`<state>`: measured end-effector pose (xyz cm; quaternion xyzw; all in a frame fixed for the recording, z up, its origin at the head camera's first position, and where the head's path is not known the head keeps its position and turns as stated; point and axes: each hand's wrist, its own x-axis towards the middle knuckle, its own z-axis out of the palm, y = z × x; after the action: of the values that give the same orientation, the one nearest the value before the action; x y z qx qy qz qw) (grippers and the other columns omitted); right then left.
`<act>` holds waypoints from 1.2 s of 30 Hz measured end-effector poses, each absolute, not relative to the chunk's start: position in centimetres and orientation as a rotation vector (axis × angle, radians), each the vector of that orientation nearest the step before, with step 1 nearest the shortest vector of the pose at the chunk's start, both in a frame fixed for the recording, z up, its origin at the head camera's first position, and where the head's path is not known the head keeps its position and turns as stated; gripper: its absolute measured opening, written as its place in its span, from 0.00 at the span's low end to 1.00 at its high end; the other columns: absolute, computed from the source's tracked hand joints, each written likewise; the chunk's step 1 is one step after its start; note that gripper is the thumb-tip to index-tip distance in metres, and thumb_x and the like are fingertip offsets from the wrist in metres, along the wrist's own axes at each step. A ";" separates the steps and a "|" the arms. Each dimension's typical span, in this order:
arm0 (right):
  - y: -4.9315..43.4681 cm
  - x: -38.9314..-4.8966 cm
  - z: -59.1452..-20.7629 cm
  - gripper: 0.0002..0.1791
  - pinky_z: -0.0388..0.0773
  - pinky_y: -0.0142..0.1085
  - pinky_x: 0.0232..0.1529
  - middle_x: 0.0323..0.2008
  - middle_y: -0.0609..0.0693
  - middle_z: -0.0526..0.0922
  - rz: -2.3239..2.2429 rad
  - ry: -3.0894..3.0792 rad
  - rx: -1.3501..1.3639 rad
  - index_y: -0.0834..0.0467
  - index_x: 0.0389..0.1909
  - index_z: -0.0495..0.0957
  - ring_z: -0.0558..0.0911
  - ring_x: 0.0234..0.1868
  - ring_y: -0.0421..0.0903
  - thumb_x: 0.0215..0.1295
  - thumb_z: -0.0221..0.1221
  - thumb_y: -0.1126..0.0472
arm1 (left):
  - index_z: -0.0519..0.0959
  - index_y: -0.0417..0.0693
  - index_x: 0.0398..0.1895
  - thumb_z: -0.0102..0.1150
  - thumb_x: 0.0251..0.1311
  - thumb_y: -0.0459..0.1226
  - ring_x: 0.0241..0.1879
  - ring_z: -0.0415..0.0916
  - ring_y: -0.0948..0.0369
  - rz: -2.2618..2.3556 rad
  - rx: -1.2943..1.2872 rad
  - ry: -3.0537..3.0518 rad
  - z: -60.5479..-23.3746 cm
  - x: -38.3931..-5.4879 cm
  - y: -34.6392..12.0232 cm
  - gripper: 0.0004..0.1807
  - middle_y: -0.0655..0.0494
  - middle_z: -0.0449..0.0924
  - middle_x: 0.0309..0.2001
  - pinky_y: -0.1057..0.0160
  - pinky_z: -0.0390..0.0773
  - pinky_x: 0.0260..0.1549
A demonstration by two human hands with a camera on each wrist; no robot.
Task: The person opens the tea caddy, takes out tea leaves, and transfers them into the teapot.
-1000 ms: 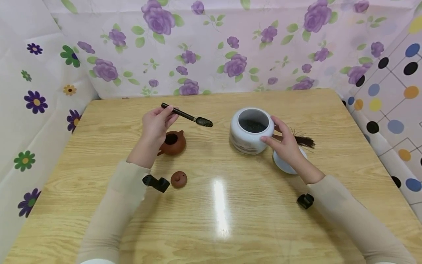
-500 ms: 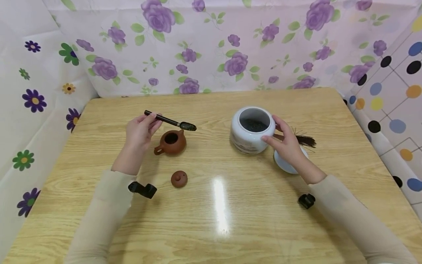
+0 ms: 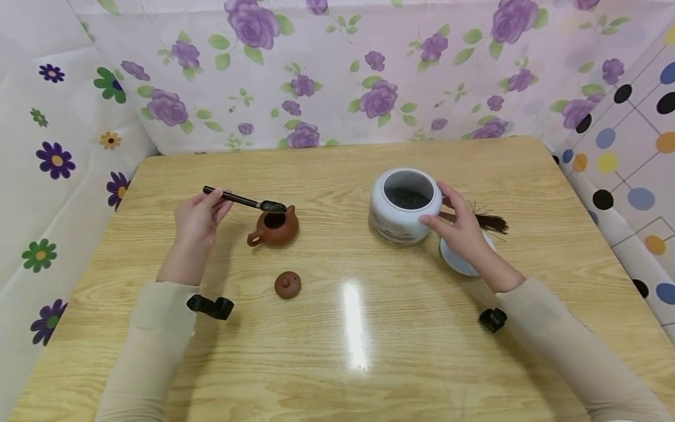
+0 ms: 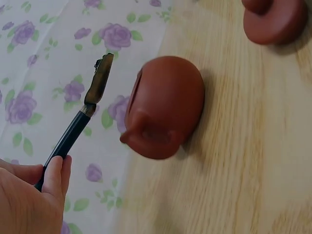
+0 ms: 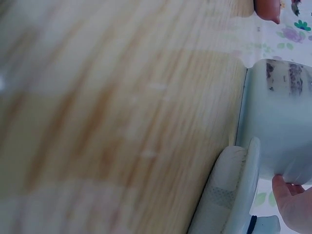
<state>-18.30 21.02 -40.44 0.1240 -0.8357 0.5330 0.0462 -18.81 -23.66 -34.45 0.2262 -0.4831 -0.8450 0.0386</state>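
My left hand (image 3: pixel 199 220) pinches the black handle of a tea scoop (image 3: pixel 239 200), whose bowl carries dark tea leaves. In the head view the scoop's bowl appears over the mouth of a brown clay teapot (image 3: pixel 279 228); the left wrist view shows it raised above and beside the teapot (image 4: pixel 168 102). With thumb and fingers my right hand (image 3: pixel 461 225) holds the side of a white porcelain jar (image 3: pixel 395 220) with dark leaves inside. The jar (image 5: pixel 280 122) stands on the table, its white lid (image 3: pixel 459 261) lying beside it, partly under my right wrist.
The teapot's clay lid (image 3: pixel 287 285) lies in front of the teapot. A brush with dark bristles (image 3: pixel 491 223) lies behind the right hand, its handle partly hidden. Flowered cloth (image 3: pixel 337 76) hangs along the table's back edge (image 3: pixel 337 147).
My left hand has moved left and slightly nearer, bringing the loaded scoop from between jar and teapot to over the teapot. The right hand keeps its hold on the jar.
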 end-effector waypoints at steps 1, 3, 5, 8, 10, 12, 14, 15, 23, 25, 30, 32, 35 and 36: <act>21.0 -18.3 -40.4 0.40 0.71 0.51 0.60 0.68 0.59 0.61 1.627 -2.551 0.379 0.61 0.72 0.54 0.66 0.65 0.56 0.62 0.62 0.66 | 0.78 0.38 0.32 0.55 0.62 0.28 0.32 0.84 0.64 -2.588 0.701 -1.482 -34.5 -18.8 -23.9 0.03 0.51 0.83 0.30 0.73 0.82 0.37; 21.0 -18.3 -40.4 0.39 0.72 0.51 0.60 0.68 0.59 0.61 1.628 -2.553 0.379 0.61 0.72 0.54 0.66 0.65 0.56 0.62 0.62 0.66 | 0.78 0.38 0.32 0.55 0.62 0.28 0.32 0.84 0.64 -2.574 0.717 -1.494 -34.7 -18.8 -24.2 0.03 0.52 0.83 0.30 0.73 0.82 0.37; 21.0 -18.3 -40.3 0.39 0.72 0.51 0.60 0.68 0.59 0.61 1.630 -2.552 0.381 0.61 0.72 0.54 0.66 0.65 0.56 0.62 0.62 0.66 | 0.78 0.37 0.33 0.55 0.62 0.28 0.32 0.84 0.64 -2.555 0.723 -1.506 -34.8 -18.8 -24.5 0.03 0.52 0.83 0.30 0.73 0.82 0.37; 21.0 -18.3 -40.4 0.39 0.71 0.52 0.60 0.68 0.59 0.61 1.633 -2.550 0.386 0.60 0.72 0.55 0.66 0.65 0.56 0.62 0.62 0.65 | 0.77 0.36 0.31 0.55 0.62 0.27 0.32 0.84 0.64 -2.516 0.720 -1.529 -34.9 -18.8 -24.8 0.03 0.52 0.83 0.30 0.73 0.82 0.35; 21.0 -18.4 -40.4 0.39 0.71 0.53 0.60 0.68 0.59 0.61 1.629 -2.551 0.385 0.60 0.72 0.55 0.66 0.65 0.56 0.62 0.62 0.65 | 0.77 0.36 0.30 0.56 0.62 0.27 0.31 0.84 0.64 -2.474 0.710 -1.558 -35.0 -18.8 -24.8 0.03 0.52 0.82 0.30 0.73 0.82 0.35; 21.0 -18.4 -40.4 0.39 0.71 0.53 0.60 0.68 0.59 0.61 1.626 -2.553 0.383 0.60 0.72 0.55 0.66 0.64 0.56 0.62 0.62 0.65 | 0.77 0.37 0.29 0.57 0.61 0.27 0.31 0.84 0.65 -2.424 0.696 -1.602 -35.0 -18.8 -24.7 0.04 0.53 0.82 0.30 0.73 0.82 0.35; 21.0 -18.4 -40.4 0.40 0.71 0.53 0.60 0.68 0.59 0.61 1.620 -2.556 0.380 0.60 0.72 0.54 0.66 0.64 0.56 0.62 0.62 0.65 | 0.76 0.38 0.29 0.58 0.60 0.28 0.31 0.84 0.65 -2.360 0.677 -1.662 -34.9 -18.8 -24.5 0.03 0.54 0.83 0.30 0.73 0.82 0.34; 21.1 -18.4 -40.4 0.40 0.71 0.53 0.60 0.68 0.59 0.61 1.619 -2.557 0.380 0.61 0.72 0.54 0.66 0.65 0.56 0.62 0.62 0.65 | 0.76 0.39 0.30 0.59 0.60 0.28 0.31 0.84 0.66 -2.324 0.662 -1.698 -34.8 -18.8 -24.3 0.02 0.55 0.83 0.29 0.73 0.82 0.34; 21.1 -18.3 -40.5 0.40 0.70 0.53 0.61 0.69 0.59 0.59 1.634 -2.559 0.374 0.61 0.72 0.53 0.65 0.65 0.57 0.63 0.62 0.65 | 0.77 0.34 0.39 0.62 0.58 0.30 0.34 0.83 0.67 -2.006 0.398 -1.947 -34.5 -18.4 -22.5 0.08 0.60 0.83 0.28 0.74 0.82 0.36; 21.1 -18.3 -40.5 0.40 0.70 0.54 0.61 0.69 0.59 0.60 1.632 -2.555 0.376 0.61 0.72 0.54 0.66 0.65 0.57 0.62 0.62 0.65 | 0.78 0.32 0.39 0.62 0.58 0.30 0.34 0.82 0.68 -1.921 0.319 -1.995 -34.4 -18.3 -22.0 0.09 0.62 0.82 0.28 0.74 0.82 0.36; 21.1 -18.4 -40.4 0.39 0.71 0.54 0.60 0.68 0.60 0.61 1.631 -2.544 0.390 0.61 0.72 0.55 0.66 0.65 0.57 0.62 0.62 0.66 | 0.79 0.29 0.40 0.61 0.59 0.29 0.35 0.81 0.72 -1.672 0.096 -2.127 -34.4 -17.9 -21.1 0.10 0.65 0.81 0.30 0.76 0.81 0.37; 21.1 -18.4 -40.4 0.39 0.71 0.54 0.60 0.68 0.60 0.62 1.635 -2.541 0.398 0.61 0.72 0.55 0.66 0.64 0.57 0.62 0.62 0.66 | 0.79 0.29 0.41 0.60 0.60 0.30 0.35 0.81 0.73 -1.542 0.002 -2.185 -34.3 -17.6 -20.8 0.10 0.60 0.83 0.33 0.78 0.80 0.35; 21.1 -18.4 -40.3 0.40 0.71 0.54 0.60 0.68 0.60 0.62 1.636 -2.541 0.398 0.61 0.72 0.55 0.67 0.64 0.57 0.61 0.63 0.66 | 0.80 0.29 0.41 0.60 0.60 0.29 0.36 0.79 0.76 -1.406 -0.108 -2.228 -34.2 -17.3 -20.4 0.09 0.46 0.84 0.37 0.81 0.78 0.33; 21.1 -18.4 -40.3 0.40 0.71 0.54 0.60 0.68 0.60 0.62 1.637 -2.540 0.396 0.61 0.72 0.55 0.67 0.65 0.57 0.61 0.63 0.66 | 0.80 0.29 0.41 0.59 0.61 0.29 0.36 0.79 0.78 -1.378 -0.133 -2.234 -34.1 -17.2 -20.3 0.09 0.41 0.84 0.38 0.81 0.77 0.33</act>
<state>-18.38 21.09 -40.25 0.1299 -0.8324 0.5366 0.0469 -17.21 -20.28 -34.12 -0.0489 -0.8221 -0.5073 0.2539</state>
